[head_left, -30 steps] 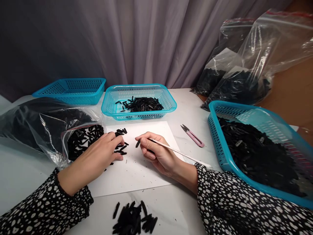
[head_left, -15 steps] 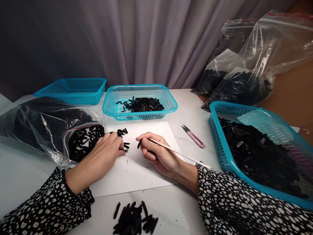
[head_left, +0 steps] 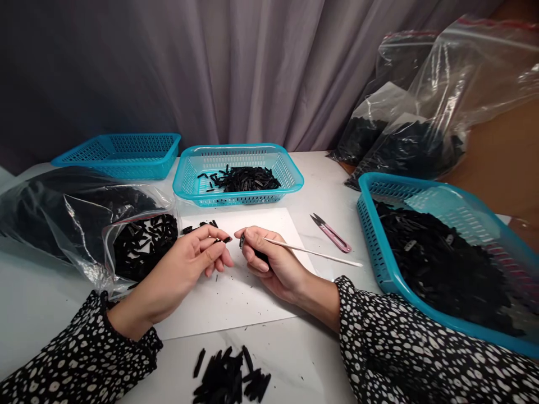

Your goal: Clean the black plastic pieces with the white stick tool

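My left hand (head_left: 191,261) is lifted over the white paper sheet (head_left: 236,292), pinching a small black piece (head_left: 226,239) between thumb and fingertips. My right hand (head_left: 269,261) sits just to its right, closed on a thin white stick (head_left: 314,253) that points back to the right; a small black piece (head_left: 242,241) shows at its fingertips. A few loose black pieces (head_left: 201,226) lie on the paper behind my left hand.
An open clear bag of black pieces (head_left: 105,224) lies left. Teal baskets: an empty one (head_left: 118,154), one with few pieces (head_left: 238,174), a full one (head_left: 446,252) right. Pink snips (head_left: 332,233), a front pile (head_left: 229,379), and more bags (head_left: 416,123) are about.
My left hand rose off the small pile on the paper and turned toward my right hand with a black piece pinched. My right hand tilted the stick slightly; the pile on the paper looks smaller.
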